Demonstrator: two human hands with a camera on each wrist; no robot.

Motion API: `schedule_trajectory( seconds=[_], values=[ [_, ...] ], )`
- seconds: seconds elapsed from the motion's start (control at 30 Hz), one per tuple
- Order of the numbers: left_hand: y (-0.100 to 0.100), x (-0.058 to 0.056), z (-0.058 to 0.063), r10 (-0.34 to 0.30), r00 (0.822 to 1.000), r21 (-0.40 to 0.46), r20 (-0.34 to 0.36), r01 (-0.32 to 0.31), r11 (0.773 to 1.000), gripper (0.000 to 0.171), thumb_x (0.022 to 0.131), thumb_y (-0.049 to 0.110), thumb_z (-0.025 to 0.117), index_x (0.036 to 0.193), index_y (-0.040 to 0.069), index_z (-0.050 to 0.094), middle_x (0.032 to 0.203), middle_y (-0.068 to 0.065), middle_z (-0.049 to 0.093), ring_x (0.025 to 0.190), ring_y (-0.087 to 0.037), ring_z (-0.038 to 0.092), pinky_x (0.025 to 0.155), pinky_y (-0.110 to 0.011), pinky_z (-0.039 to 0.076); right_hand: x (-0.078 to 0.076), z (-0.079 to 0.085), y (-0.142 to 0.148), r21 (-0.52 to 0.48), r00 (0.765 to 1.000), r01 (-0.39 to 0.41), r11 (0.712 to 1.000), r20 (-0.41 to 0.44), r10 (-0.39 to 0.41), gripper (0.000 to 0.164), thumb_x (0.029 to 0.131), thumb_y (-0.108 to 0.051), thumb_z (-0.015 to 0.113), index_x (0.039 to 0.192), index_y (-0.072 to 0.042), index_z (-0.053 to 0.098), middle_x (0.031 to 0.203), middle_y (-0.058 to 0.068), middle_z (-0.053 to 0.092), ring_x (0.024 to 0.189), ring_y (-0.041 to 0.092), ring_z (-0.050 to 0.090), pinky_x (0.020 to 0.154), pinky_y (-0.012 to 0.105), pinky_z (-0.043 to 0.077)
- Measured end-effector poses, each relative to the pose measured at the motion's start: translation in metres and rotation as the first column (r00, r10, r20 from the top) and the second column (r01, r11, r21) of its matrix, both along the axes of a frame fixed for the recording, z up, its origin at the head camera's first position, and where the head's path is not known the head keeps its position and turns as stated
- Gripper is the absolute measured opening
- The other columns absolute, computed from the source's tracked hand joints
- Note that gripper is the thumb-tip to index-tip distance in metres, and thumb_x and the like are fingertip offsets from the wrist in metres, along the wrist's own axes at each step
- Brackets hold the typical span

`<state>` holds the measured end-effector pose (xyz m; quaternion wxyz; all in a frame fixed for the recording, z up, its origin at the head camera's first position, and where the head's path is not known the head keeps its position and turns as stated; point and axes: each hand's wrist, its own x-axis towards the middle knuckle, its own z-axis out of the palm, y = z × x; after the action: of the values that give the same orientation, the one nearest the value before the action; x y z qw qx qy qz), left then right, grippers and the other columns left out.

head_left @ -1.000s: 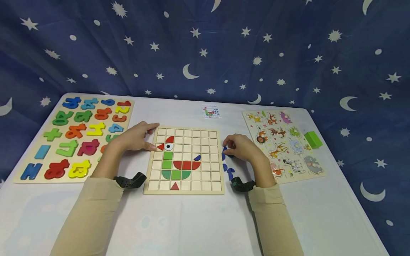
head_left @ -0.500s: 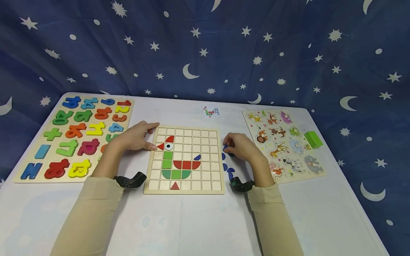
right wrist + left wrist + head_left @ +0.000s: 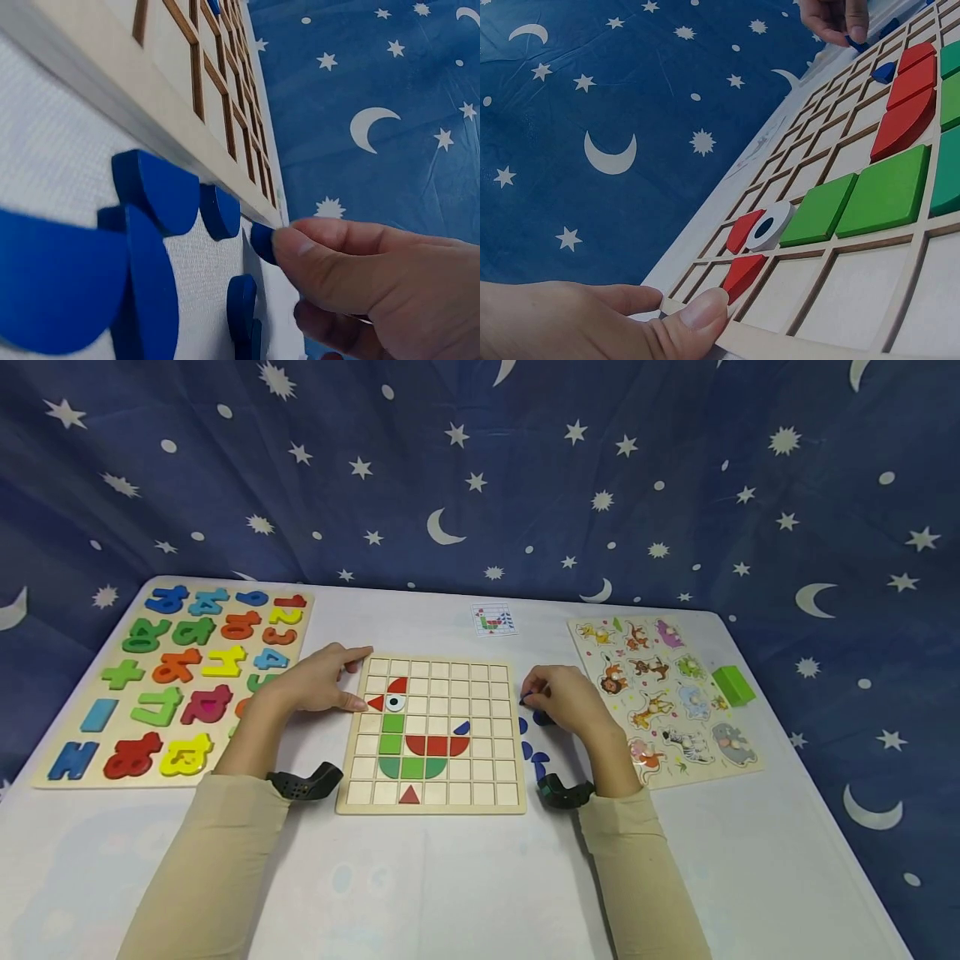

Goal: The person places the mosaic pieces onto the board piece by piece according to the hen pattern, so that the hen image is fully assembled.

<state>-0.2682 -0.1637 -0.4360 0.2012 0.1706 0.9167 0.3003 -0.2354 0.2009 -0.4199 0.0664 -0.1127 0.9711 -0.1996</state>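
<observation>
A wooden grid board [image 3: 431, 811] bears a bird-like pattern: a white eye piece [image 3: 394, 703], green squares [image 3: 392, 724], red pieces [image 3: 437, 747] and one blue piece [image 3: 462, 729]. My left hand [image 3: 311, 683] rests at the board's far left corner, its thumb on the left rim and its index finger stretched along the corner. Beyond the right rim, my right hand [image 3: 566, 700] pinches a small blue puzzle piece [image 3: 262, 242] between thumb and fingers, just off the board. Several loose blue pieces [image 3: 159, 193] lie on the white cloth beside that rim.
A small pattern card [image 3: 494, 620] lies behind the board. To the left is a number puzzle board [image 3: 90, 783] with thick coloured pieces. On the right lie an animal puzzle board [image 3: 705, 774] and a green block [image 3: 733, 687]. A starry blue curtain [image 3: 525, 510] hangs behind the table.
My right hand has shifted slightly away from me, and the blue piece in its pinch has moved with it. My left hand stays on the board's corner.
</observation>
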Motion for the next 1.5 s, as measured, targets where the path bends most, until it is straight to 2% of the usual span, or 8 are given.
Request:
schedule_trajectory(
  seconds=[0.2, 0.4, 0.67, 1.07, 1.5],
  values=[
    [0.0, 0.0, 0.0, -0.005, 1.0, -0.005, -0.007, 0.005, 1.0, 0.09, 0.075, 0.023, 0.081, 0.148, 0.004, 0.031, 0.108, -0.012, 0.043, 0.101, -0.026, 0.039, 0.088, -0.041, 0.033, 0.0, 0.002, -0.005, 0.001, 0.995, 0.081, 0.997, -0.058, -0.08, 0.007, 0.087, -0.019, 0.07, 0.093, -0.016, 0.069, 0.086, -0.001, 0.067, 0.069, 0.015, 0.058, 0.059, 0.029, 0.044],
    [0.0, 0.0, 0.0, -0.007, 1.0, -0.008, -0.01, 0.007, 1.0, 0.09, 0.075, 0.023, 0.081, 0.148, 0.004, 0.031, 0.108, -0.012, 0.043, 0.101, -0.026, 0.039, 0.088, -0.041, 0.033, 0.001, 0.001, -0.015, -0.023, 0.993, 0.085, 0.996, -0.085, -0.087, 0.01, 0.085, -0.024, 0.071, 0.094, -0.019, 0.07, 0.088, -0.003, 0.069, 0.072, 0.014, 0.059, 0.061, 0.029, 0.045],
    [-0.001, 0.0, -0.001, -0.004, 1.0, -0.01, -0.009, 0.004, 1.0, 0.091, 0.075, 0.023, 0.081, 0.148, 0.004, 0.031, 0.108, -0.012, 0.043, 0.101, -0.026, 0.039, 0.088, -0.041, 0.033, 0.003, 0.001, -0.029, -0.048, 0.995, 0.062, 0.997, -0.073, -0.065, 0.01, 0.086, -0.023, 0.071, 0.094, -0.018, 0.072, 0.088, -0.003, 0.069, 0.07, 0.013, 0.058, 0.062, 0.028, 0.045],
    [0.0, -0.001, -0.004, 0.0, 1.0, -0.005, -0.008, 0.0, 1.0, 0.092, 0.074, 0.024, 0.081, 0.148, 0.005, 0.03, 0.109, -0.012, 0.043, 0.101, -0.026, 0.038, 0.088, -0.041, 0.032, 0.007, -0.005, -0.041, -0.084, 0.998, -0.015, 0.996, -0.062, 0.01, 0.007, 0.085, -0.018, 0.071, 0.092, -0.016, 0.071, 0.084, -0.003, 0.069, 0.069, 0.01, 0.059, 0.063, 0.026, 0.047],
    [-0.001, -0.001, -0.004, 0.003, 1.0, -0.008, -0.007, -0.003, 1.0, 0.091, 0.075, 0.024, 0.081, 0.148, 0.005, 0.03, 0.109, -0.012, 0.043, 0.102, -0.026, 0.039, 0.09, -0.042, 0.032, 0.008, -0.009, -0.047, -0.055, 0.998, -0.044, 0.998, -0.036, 0.042, 0.004, 0.086, -0.02, 0.07, 0.09, -0.018, 0.07, 0.081, -0.005, 0.067, 0.071, 0.011, 0.057, 0.07, 0.028, 0.046]
  ],
)
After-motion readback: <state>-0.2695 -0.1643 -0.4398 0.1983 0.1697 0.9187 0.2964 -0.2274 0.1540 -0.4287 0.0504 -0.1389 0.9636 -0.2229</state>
